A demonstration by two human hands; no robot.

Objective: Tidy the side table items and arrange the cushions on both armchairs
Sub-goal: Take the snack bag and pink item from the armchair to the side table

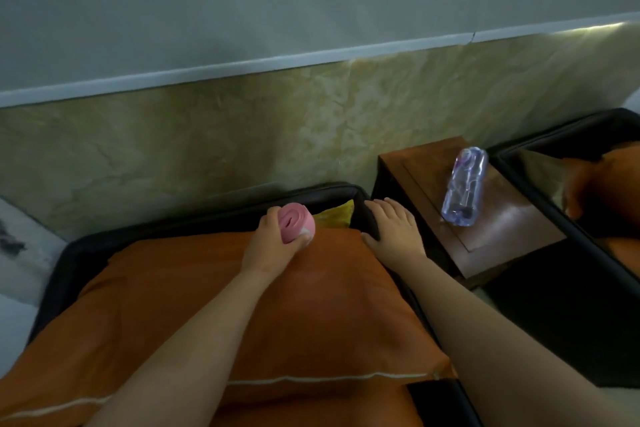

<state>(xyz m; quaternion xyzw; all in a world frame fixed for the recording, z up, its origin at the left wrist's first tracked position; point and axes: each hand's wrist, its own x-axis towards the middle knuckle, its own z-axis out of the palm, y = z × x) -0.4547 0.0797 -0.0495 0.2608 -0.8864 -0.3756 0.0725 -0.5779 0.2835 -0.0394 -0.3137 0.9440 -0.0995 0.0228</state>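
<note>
A large orange cushion fills the seat of the near black armchair. My left hand grips a rolled pink cloth above the cushion's far edge. My right hand lies flat with straight fingers on the cushion's far right corner, against the armchair's arm. A yellow item peeks out behind the cushion. On the brown wooden side table to the right lies a clear plastic bottle on its side. A second orange cushion sits in the other armchair at far right.
A marbled beige wall panel with a white trim runs right behind both armchairs and the table. A pale floor strip shows at the left. The gap between table and far armchair is dark.
</note>
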